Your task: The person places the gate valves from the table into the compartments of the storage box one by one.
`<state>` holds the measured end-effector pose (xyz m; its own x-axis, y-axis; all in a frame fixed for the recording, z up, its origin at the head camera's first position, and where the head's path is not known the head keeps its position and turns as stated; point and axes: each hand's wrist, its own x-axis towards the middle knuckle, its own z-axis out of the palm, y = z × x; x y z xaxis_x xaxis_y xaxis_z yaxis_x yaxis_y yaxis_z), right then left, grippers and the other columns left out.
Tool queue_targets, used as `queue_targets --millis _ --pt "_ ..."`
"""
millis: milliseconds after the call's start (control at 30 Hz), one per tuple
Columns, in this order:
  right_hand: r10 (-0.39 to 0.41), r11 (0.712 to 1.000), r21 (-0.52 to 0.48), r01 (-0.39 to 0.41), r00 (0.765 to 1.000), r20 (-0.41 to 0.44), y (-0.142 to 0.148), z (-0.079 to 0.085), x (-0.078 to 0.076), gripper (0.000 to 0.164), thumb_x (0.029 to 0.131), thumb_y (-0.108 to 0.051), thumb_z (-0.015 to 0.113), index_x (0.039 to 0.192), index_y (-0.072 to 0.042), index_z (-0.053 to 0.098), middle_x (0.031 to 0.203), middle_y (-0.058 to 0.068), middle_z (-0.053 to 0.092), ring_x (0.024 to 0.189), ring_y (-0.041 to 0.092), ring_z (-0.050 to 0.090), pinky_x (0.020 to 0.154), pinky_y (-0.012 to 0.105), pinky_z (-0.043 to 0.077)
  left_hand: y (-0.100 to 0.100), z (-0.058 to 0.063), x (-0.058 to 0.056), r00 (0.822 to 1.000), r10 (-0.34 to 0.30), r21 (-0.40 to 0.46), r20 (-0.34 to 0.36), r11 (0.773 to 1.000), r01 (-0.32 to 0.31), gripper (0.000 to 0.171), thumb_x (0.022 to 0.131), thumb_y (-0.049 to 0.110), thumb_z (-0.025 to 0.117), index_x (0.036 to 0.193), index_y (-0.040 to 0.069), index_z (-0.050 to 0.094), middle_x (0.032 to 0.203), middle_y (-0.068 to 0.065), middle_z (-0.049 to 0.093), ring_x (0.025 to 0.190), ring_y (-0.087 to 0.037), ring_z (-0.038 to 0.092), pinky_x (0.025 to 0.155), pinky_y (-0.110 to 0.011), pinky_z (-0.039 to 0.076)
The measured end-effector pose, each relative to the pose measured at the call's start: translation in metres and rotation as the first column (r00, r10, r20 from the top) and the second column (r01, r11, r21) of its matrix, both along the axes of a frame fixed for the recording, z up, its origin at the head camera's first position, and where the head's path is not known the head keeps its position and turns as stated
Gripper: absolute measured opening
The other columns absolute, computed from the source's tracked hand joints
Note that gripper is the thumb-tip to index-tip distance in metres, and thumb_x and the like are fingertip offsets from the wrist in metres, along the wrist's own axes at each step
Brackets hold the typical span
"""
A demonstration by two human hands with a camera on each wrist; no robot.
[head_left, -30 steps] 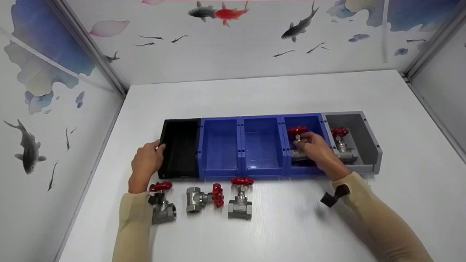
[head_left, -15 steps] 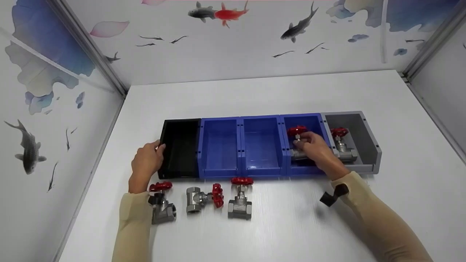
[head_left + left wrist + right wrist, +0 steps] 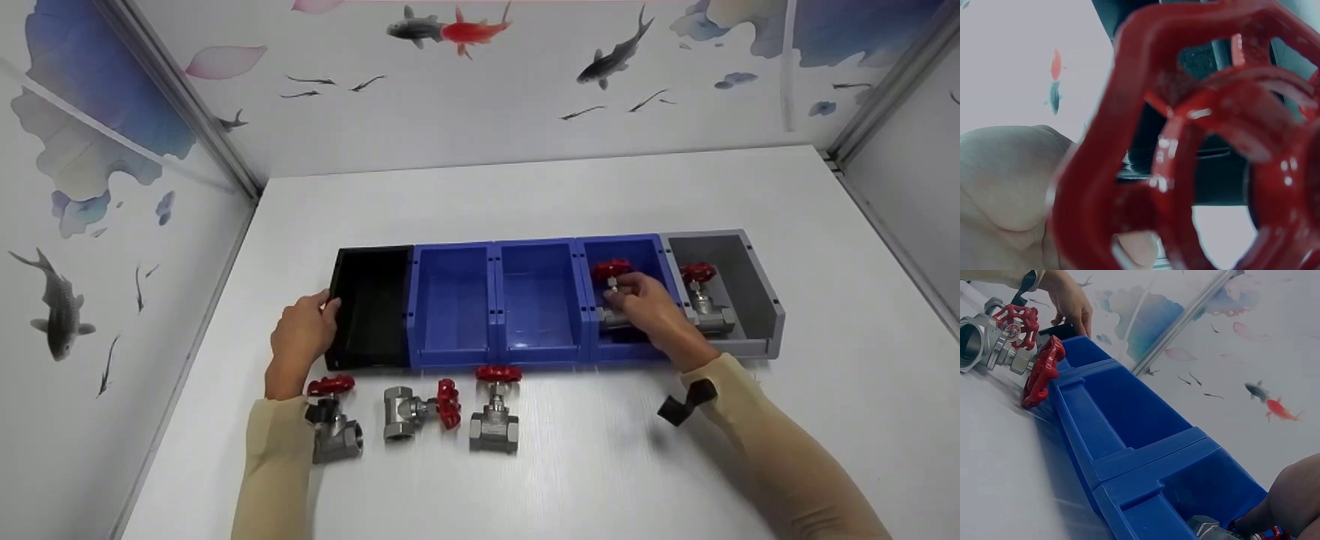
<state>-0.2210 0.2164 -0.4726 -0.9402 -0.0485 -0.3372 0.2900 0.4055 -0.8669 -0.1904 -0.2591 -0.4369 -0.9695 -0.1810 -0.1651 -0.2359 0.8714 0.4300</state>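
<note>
My left hand (image 3: 302,330) holds the left wall of a black bin (image 3: 373,315), thumb at its rim. Inside the rightmost blue bin (image 3: 626,351), my right hand (image 3: 651,309) pinches the stem of a metal gate valve (image 3: 613,319) just below its red handwheel. That valve stands upright; the hand hides part of its body. A second gate valve (image 3: 703,300) stands in the grey bin (image 3: 750,289). In front of the bins, three more valves lie on the table: the left valve (image 3: 337,439), the middle valve (image 3: 401,412) and the right valve (image 3: 495,427).
Two other blue bins, the left blue bin (image 3: 454,311) and the middle blue bin (image 3: 540,307), hold nothing and join the row. A red handwheel (image 3: 1145,185) fills much of the left wrist view. White printed walls enclose the white table (image 3: 600,480) at the back and sides.
</note>
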Motion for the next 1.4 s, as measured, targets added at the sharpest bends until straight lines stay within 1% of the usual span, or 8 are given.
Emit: queue_targets --millis 233,400,600,933,1033,1200,1400 --pt "0.0 1.0 0.004 0.0 1.0 0.01 -0.0009 -0.0001 0.0002 0.053 0.102 -0.013 0.052 0.147 0.007 0.034 0.127 0.021 0.055 0.103 0.022 0.058 0.092 0.033 0.047 0.0 -0.0006 0.0005 1.0 0.002 0.001 0.003 1.0 -0.002 0.049 0.107 0.031 0.041 0.148 0.004 0.045 0.143 -0.028 0.049 0.106 -0.041 0.063 0.076 -0.052 0.051" --pt "0.004 1.0 0.007 -0.004 1.0 0.014 -0.001 -0.0001 0.0006 0.054 0.101 -0.011 0.052 0.148 0.008 0.032 0.128 0.022 0.054 0.104 0.022 0.057 0.093 0.034 0.047 -0.0008 -0.0025 0.0014 1.0 0.001 0.003 -0.02 1.0 -0.001 0.048 0.107 0.031 0.042 0.147 0.004 0.046 0.141 -0.029 0.05 0.103 -0.042 0.064 0.076 -0.053 0.052" --pt "0.0 1.0 0.009 0.0 1.0 0.021 -0.001 0.0003 0.0017 0.055 0.101 -0.01 0.052 0.149 0.007 0.031 0.132 0.023 0.052 0.109 0.026 0.056 0.099 0.039 0.045 -0.0011 -0.0028 0.0009 1.0 -0.002 0.005 -0.029 1.0 0.002 0.048 0.107 0.031 0.042 0.146 0.004 0.047 0.14 -0.029 0.051 0.1 -0.042 0.065 0.075 -0.052 0.052" --pt "0.009 1.0 0.015 -0.009 1.0 0.016 -0.0008 0.0006 0.0024 0.057 0.1 -0.009 0.051 0.15 0.007 0.029 0.138 0.025 0.049 0.116 0.031 0.053 0.107 0.046 0.04 -0.0003 -0.0022 0.0013 0.999 -0.012 0.004 -0.03 1.0 0.012 0.048 0.107 0.03 0.042 0.146 0.003 0.046 0.141 -0.029 0.05 0.111 -0.044 0.061 0.08 -0.055 0.051" --pt "0.01 1.0 0.022 -0.01 1.0 0.013 -0.0007 0.0001 0.0024 0.057 0.1 -0.01 0.052 0.15 0.007 0.029 0.139 0.025 0.049 0.117 0.032 0.053 0.107 0.047 0.04 -0.0004 -0.0018 0.0014 1.0 -0.009 0.005 -0.026 1.0 0.009 0.048 0.107 0.03 0.042 0.147 0.003 0.046 0.141 -0.029 0.05 0.109 -0.044 0.062 0.08 -0.055 0.051" --pt "0.015 1.0 0.018 -0.015 1.0 0.007 -0.0006 -0.0001 0.0025 0.056 0.1 -0.009 0.051 0.149 0.008 0.03 0.137 0.026 0.049 0.115 0.031 0.053 0.105 0.046 0.041 -0.0003 -0.0011 0.0016 1.0 -0.004 0.001 -0.019 1.0 0.004 0.048 0.107 0.03 0.042 0.147 0.004 0.047 0.14 -0.029 0.051 0.099 -0.041 0.065 0.074 -0.052 0.051" --pt "0.016 1.0 0.004 -0.016 1.0 0.012 -0.0001 0.0007 0.0035 0.056 0.101 -0.01 0.05 0.15 0.007 0.03 0.137 0.025 0.049 0.115 0.03 0.054 0.102 0.044 0.043 -0.0004 -0.0012 0.0014 1.0 -0.007 0.009 -0.013 1.0 0.007 0.048 0.107 0.03 0.042 0.147 0.004 0.046 0.14 -0.029 0.051 0.108 -0.044 0.062 0.079 -0.054 0.051"
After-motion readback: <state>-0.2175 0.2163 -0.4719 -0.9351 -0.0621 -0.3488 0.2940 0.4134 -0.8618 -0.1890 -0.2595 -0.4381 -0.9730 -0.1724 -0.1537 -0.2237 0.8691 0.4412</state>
